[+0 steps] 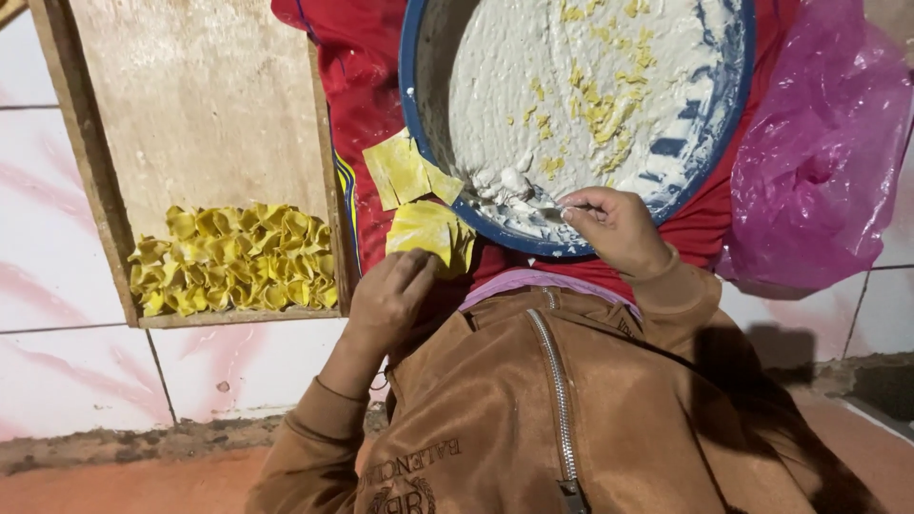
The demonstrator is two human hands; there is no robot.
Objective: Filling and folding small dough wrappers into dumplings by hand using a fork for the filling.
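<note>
1. Blue basin (415, 57): the largest item, tilted on the lap over red cloth (352, 86). Its inside is coated with pale filling paste (533, 86) flecked with yellow; the thickest heap sits at the low rim, nearest the body
2. Wooden tray (200, 95): lies to the left on the tiled floor, well apart from both hands. Folded yellow dumplings (233, 259) are packed in a band along its near edge; the rest shows bare board
3. Pink plastic bag (819, 152): lies to the right of the basin, touching the red cloth, untouched by either hand
4. Loose yellow wrappers (405, 169): rest against the basin's lower left rim, just above the left hand
5. Left hand (386, 300): fingers curled upward, thumb and fingertips pinching the lower edge of a yellow wrapper stack (428, 230). The stack fans up and right from the fingers, touching the basin rim
6. Right hand (617, 228): fingers closed on a thin utensil (543, 211); its kind cannot be told. Its long axis runs roughly level, pointing left into the paste heap
7. Key relation: the utensil tip lies right of the wrapper stack, near it, with the basin rim between. The right hand is nearer the paste; the left is nearer the wrappers
</note>
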